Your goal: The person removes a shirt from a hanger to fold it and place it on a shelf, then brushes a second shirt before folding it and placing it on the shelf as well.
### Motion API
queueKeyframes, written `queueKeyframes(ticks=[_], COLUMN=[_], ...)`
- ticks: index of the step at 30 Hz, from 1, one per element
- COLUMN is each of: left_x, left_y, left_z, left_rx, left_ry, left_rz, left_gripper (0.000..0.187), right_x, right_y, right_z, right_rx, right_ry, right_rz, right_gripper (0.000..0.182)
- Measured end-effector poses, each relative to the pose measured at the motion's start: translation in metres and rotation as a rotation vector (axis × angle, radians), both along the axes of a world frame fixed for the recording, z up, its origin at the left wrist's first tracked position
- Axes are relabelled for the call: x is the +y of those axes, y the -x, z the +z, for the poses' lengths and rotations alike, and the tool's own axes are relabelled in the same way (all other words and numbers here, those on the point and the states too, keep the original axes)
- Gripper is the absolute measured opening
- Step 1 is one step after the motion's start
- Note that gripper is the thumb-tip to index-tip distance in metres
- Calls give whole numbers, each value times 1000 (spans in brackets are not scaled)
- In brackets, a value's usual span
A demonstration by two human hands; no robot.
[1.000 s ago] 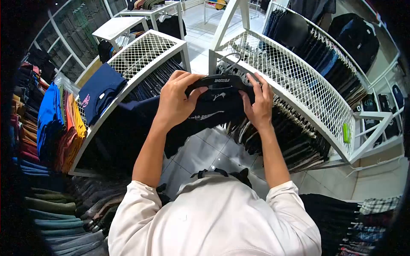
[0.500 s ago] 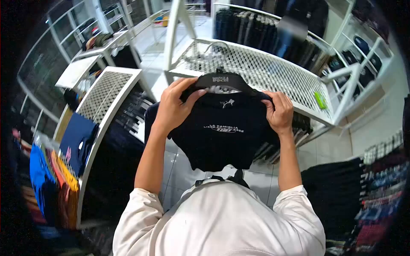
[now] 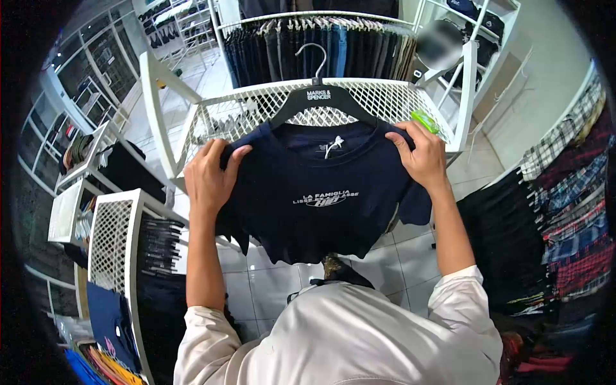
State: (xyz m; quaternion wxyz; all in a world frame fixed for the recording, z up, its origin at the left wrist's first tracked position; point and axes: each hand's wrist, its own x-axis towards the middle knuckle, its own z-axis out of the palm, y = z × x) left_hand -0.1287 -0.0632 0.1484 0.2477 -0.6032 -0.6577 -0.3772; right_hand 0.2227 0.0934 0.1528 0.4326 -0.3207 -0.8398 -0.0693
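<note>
A dark navy T-shirt (image 3: 321, 224) with white lettering on the chest hangs on a black hanger (image 3: 319, 96) marked "Marks & Spencer". The hanger's metal hook points up and away from me. My left hand (image 3: 212, 170) grips the left shoulder of the T-shirt, thumb on top. At the right shoulder, my right hand (image 3: 420, 154) pinches the cloth in the same way. A small white tag (image 3: 334, 146) shows inside the neckline. The shirt's lower part hangs down in front of my body.
A white mesh rack (image 3: 423, 102) stands just beyond the shirt, with a bright green object (image 3: 425, 121) on its right end. Behind it hangs a row of trousers (image 3: 321, 48). Plaid shirts (image 3: 577, 224) hang at the right; another mesh-topped rack (image 3: 110, 240) stands at the left.
My hands have spread apart onto the two shoulders, so the shirt is drawn wider. The hanger now sits upright with its hook plainly showing. The view has turned toward the trouser rack.
</note>
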Motion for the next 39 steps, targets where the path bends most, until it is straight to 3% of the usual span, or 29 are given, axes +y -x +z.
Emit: queueKeyframes(ticks=[3, 8, 10, 13, 17, 18, 20, 22, 28, 30, 32, 35, 39], left_x=[37, 127, 179, 263, 332, 342, 356, 359, 363, 362, 361, 359, 348], left_y=[18, 62, 92, 137, 169, 174, 182, 182, 176, 176, 177, 183, 202], left_z=[24, 89, 97, 74, -22, -50, -81, -88, -100, -101, -99, -101, -105], left_rx=[-31, -58, -88, -98, -225, -237, -273, -370, -368, -382, -426, -511, -603], left_ry=[129, 340, 301, 389, 499, 474, 547, 621, 603, 611, 642, 584, 677], left_rz=[0, 71, -9, -15, 17, 42, 87, 71, 81, 89, 84, -24, 19], left_gripper=[36, 51, 54, 56, 57, 56, 55, 53, 53, 55, 55, 55, 58], right_x=[48, 151, 204, 294, 376, 371, 390, 395, 412, 421, 422, 418, 407], right_y=[12, 56, 79, 114, 153, 160, 177, 200, 297, 321, 337, 338, 330], right_z=[22, 81, 98, 81, -22, -31, -69, -76, -91, -107, -120, -115, -103], right_rx=[-25, -139, -198, -209, -180, -211, -217, -208, 41, 42, 107, 106, 122], right_ry=[8, 198, 264, 348, 555, 677, 684, 897, 1117, 1122, 804, 885, 878], right_rz=[49, 129, 101, 140, 192, 149, 190, 183, 222, 229, 28, -28, -118], right_gripper=[31, 30, 30, 37, 39, 37, 37, 40, 67, 65, 56, 54, 54])
